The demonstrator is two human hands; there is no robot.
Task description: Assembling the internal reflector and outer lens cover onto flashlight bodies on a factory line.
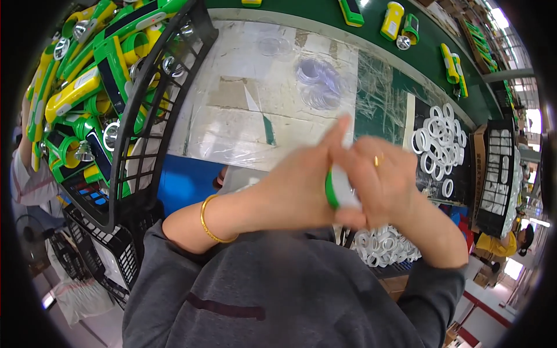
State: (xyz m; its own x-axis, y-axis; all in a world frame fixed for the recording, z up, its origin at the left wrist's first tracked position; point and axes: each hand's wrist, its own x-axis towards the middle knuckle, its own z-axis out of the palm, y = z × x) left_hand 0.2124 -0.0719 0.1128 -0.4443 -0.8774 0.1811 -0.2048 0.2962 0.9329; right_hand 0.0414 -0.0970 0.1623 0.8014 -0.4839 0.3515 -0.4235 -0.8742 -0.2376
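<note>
In front of my chest, both hands meet around a green flashlight (331, 190) with a white ring (345, 188) at its end. My left hand (304, 185) is closed round the flashlight, hiding most of its body. Fingers of my right hand (383, 177) wrap over the white ring from the right; motion blurs them. Beyond the hands, clear round discs (320, 87) lie in overlapping piles on the plastic-covered worktop (226, 127). Loose white rings (438, 142) are heaped on a dark surface at the right.
A black crate (125, 174) full of green and yellow flashlights (75, 93) stands at the left. Several more flashlights (393, 20) lie on the green surface (316, 14) at the back. Below my right forearm sit more white rings (386, 246). Another black crate (496, 174) stands far right.
</note>
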